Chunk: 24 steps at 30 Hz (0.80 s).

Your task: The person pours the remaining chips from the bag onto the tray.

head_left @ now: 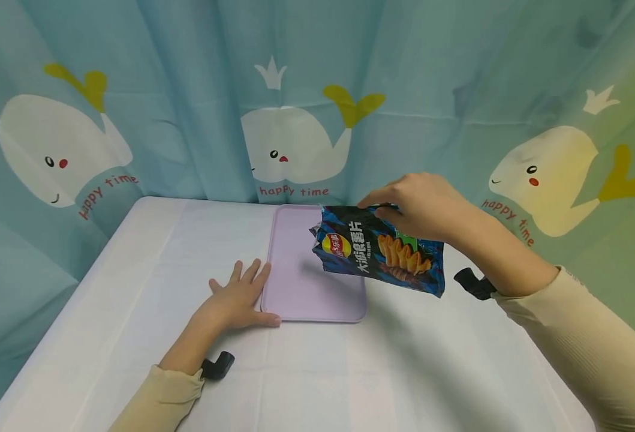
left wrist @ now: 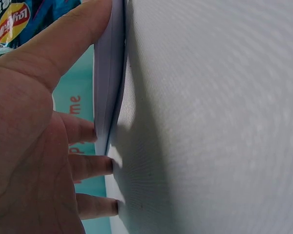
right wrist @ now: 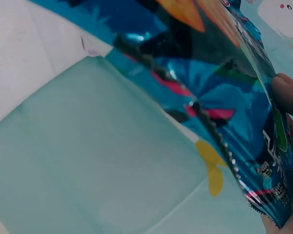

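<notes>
A blue and black bag of potato chips [head_left: 382, 249] hangs in the air over the right part of a pale purple tray [head_left: 306, 294]. My right hand [head_left: 422, 204] grips the bag by its upper edge, thumb on the near side. The bag's crumpled end points left, over the tray. My left hand [head_left: 236, 300] lies with spread, straight fingers at the tray's left edge, thumb at the near left corner. In the left wrist view the thumb touches the tray's rim [left wrist: 110, 73], and the fingertips meet the white surface beside it.
The tray lies on a white-covered table [head_left: 317, 378]. Behind it hangs a light blue curtain [head_left: 187, 120] printed with whales, close to the table's far edge. A black wrist mount [head_left: 218, 366] sticks out by the left wrist, another [head_left: 474, 284] by the right.
</notes>
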Each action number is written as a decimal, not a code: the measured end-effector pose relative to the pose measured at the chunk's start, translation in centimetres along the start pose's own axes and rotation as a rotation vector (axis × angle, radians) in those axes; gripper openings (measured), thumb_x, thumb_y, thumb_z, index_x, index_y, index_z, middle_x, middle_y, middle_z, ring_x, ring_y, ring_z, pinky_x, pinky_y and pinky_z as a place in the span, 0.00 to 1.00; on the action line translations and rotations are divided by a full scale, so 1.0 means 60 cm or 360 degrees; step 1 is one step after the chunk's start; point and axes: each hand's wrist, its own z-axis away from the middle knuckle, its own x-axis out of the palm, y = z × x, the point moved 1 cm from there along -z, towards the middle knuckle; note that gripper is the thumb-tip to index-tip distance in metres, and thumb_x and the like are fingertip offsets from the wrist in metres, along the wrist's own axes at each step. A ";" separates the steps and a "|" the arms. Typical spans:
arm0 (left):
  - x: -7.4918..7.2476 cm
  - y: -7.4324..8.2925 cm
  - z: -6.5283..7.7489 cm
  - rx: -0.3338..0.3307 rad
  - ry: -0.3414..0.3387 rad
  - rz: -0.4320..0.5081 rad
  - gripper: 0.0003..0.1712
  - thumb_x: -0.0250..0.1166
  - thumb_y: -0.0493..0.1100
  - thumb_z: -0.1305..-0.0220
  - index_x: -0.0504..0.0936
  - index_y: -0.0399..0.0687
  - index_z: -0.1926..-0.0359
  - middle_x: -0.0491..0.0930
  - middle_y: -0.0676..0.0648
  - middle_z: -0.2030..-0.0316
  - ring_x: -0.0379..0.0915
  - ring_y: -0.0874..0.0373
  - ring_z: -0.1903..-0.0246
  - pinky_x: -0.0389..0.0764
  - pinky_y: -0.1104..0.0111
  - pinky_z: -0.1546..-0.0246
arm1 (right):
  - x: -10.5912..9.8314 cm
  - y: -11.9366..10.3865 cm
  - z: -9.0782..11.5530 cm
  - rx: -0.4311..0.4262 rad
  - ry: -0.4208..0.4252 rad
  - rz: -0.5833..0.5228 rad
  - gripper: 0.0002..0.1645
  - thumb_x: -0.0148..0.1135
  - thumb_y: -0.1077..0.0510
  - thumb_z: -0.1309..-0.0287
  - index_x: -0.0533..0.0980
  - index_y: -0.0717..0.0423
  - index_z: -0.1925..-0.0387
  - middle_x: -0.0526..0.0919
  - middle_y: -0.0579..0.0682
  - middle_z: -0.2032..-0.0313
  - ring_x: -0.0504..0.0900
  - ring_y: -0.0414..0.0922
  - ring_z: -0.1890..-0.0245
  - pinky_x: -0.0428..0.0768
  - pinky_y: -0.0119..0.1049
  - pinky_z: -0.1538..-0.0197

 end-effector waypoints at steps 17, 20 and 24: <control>0.003 0.001 0.001 -0.0032 -0.0003 -0.0002 0.72 0.69 0.78 0.56 0.49 0.47 0.21 0.47 0.36 0.22 0.35 0.26 0.26 0.44 0.17 0.48 | -0.013 -0.014 -0.006 -0.0061 0.0021 -0.0002 0.18 0.63 0.60 0.35 0.84 0.37 0.48 0.89 0.45 0.56 0.69 0.39 0.84 0.63 0.35 0.82; 0.002 0.001 0.001 -0.0030 -0.0007 -0.0007 0.72 0.68 0.79 0.56 0.49 0.47 0.21 0.47 0.36 0.22 0.35 0.26 0.26 0.44 0.17 0.48 | -0.014 -0.013 -0.006 -0.0054 0.0033 0.0004 0.18 0.63 0.60 0.35 0.84 0.36 0.48 0.89 0.45 0.56 0.68 0.40 0.85 0.61 0.35 0.82; 0.003 0.000 -0.001 -0.0036 -0.0008 -0.0020 0.72 0.68 0.79 0.56 0.48 0.47 0.21 0.46 0.36 0.22 0.35 0.27 0.25 0.44 0.17 0.47 | -0.013 -0.014 -0.007 -0.0058 0.0006 0.0004 0.18 0.64 0.60 0.35 0.85 0.37 0.49 0.89 0.45 0.56 0.69 0.39 0.85 0.63 0.35 0.82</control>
